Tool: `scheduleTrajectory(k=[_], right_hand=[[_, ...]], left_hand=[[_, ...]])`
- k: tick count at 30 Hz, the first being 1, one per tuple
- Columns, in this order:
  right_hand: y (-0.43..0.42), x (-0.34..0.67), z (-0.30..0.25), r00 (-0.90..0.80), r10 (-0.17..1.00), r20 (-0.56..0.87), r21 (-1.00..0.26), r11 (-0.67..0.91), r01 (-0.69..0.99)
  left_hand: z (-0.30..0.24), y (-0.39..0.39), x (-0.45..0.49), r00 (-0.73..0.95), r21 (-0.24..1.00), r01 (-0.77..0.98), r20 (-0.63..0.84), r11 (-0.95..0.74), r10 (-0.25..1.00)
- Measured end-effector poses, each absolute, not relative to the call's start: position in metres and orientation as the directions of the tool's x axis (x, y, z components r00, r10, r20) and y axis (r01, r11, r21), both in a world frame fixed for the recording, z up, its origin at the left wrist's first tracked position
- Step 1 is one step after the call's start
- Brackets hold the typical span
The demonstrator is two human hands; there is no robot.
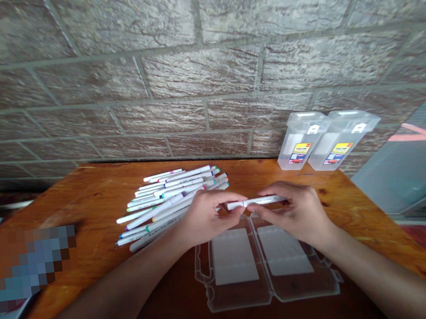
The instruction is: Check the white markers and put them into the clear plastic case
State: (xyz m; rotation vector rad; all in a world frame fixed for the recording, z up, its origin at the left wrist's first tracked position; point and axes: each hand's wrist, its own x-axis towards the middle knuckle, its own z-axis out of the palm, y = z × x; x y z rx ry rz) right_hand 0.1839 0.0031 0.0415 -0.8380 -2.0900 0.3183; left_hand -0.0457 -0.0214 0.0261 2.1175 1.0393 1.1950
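Observation:
A white marker (259, 201) with a thin pinkish band lies level between my two hands, above the far edge of an open clear plastic case (272, 297). My left hand (211, 211) pinches its left end between thumb and fingers. Toward the other end, my right hand (294, 209) grips the barrel, with the tip partly hidden by the fingers. The case lies unfolded on the table, a white panel in each half. Left of it is a loose pile of white markers (169, 185) with coloured bands and ends, partly covered by my left hand.
Two closed translucent marker boxes (319, 141) with yellow labels stand at the table's back right, near the stone-block wall (202, 73). The wooden table (90, 205) has its right edge beside a greyish panel. A blurred-out object (28, 270) is at the left.

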Motion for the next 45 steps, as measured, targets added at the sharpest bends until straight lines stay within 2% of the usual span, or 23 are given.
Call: scheduleTrajectory(k=[8,15,23,28,45], right_hand=[[0.001,0.183,0.040,-0.411,0.702,0.582,-0.509,0.709,0.488],[0.001,0.182,0.038,-0.410,0.778,0.476,-0.673,0.623,0.399],[0.004,0.180,0.034,-0.362,0.834,0.417,-0.817,0.518,0.253],[0.007,0.179,0.038,-0.316,0.874,0.370,-0.894,0.427,0.136],[0.006,0.182,0.044,-0.341,0.907,0.245,-0.964,0.265,0.013]], left_hand=[[0.027,-0.023,-0.045,0.370,0.683,0.378,0.508,-0.625,0.778],[0.028,-0.021,-0.049,0.340,0.758,0.345,0.449,-0.554,0.826],[0.025,-0.016,-0.055,0.286,0.911,0.147,0.335,-0.386,0.898],[0.025,-0.013,-0.055,0.265,0.941,0.041,0.315,-0.337,0.911],[0.025,-0.009,-0.058,0.264,0.952,-0.009,0.299,-0.307,0.917]])
